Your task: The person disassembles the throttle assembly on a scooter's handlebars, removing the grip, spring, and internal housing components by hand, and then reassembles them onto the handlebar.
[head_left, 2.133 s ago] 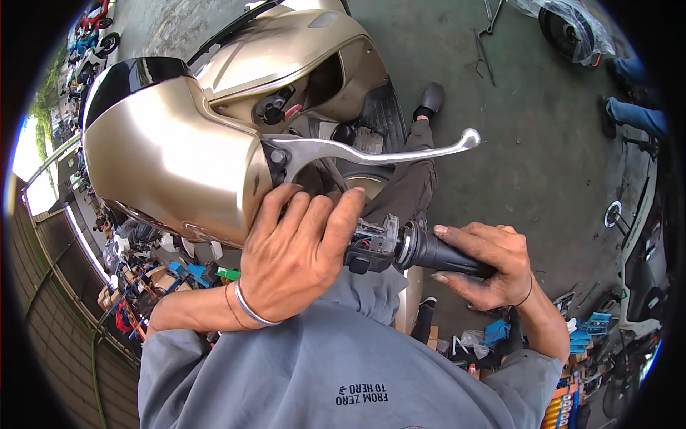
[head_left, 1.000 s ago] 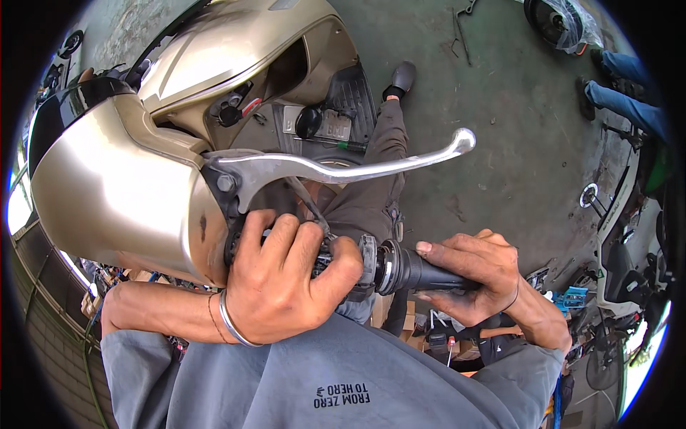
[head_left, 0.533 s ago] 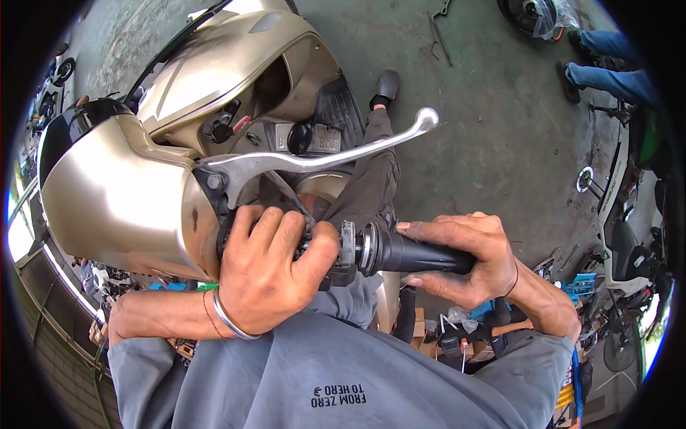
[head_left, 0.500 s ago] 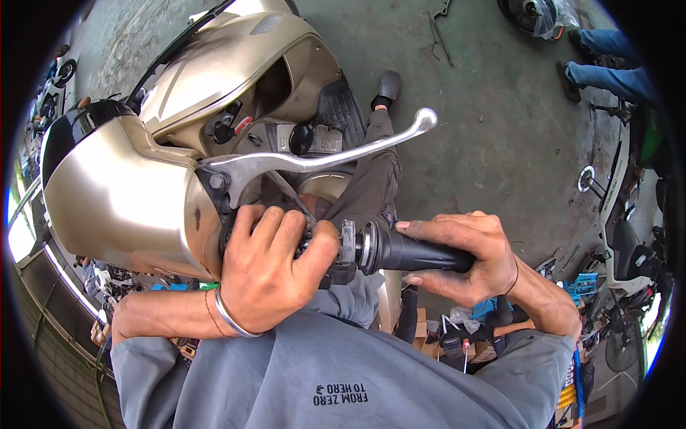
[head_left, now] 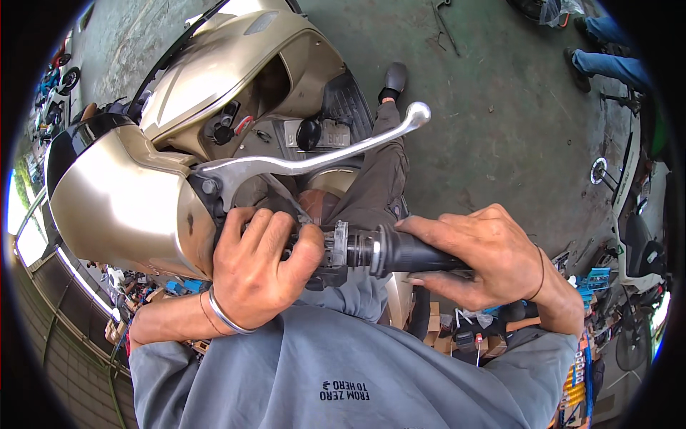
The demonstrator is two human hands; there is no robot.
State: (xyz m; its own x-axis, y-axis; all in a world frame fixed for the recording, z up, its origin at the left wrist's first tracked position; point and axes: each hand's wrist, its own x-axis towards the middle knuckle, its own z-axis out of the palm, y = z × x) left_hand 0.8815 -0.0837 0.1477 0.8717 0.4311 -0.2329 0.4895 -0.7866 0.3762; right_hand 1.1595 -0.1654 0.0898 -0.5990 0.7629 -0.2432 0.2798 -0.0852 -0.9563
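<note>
Outward, since the frame half a second earlier, the black grip (head_left: 423, 255) had slid, widening the gap from the switch housing (head_left: 339, 247). Thumb and fingers of the right hand (head_left: 493, 250) clamped the grip; the left hand (head_left: 259, 261) clasped the housing. Even force along the grip's axis, the housing braced, seemed soundest. Farther off, the silver lever (head_left: 300, 166) and gold cowl (head_left: 121, 204) bounded movement; room for outward travel lay rightward, above the green floor (head_left: 500, 150)

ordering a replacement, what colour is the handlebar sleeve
Black; the handlebar sleeve shows best in the head view.
</note>
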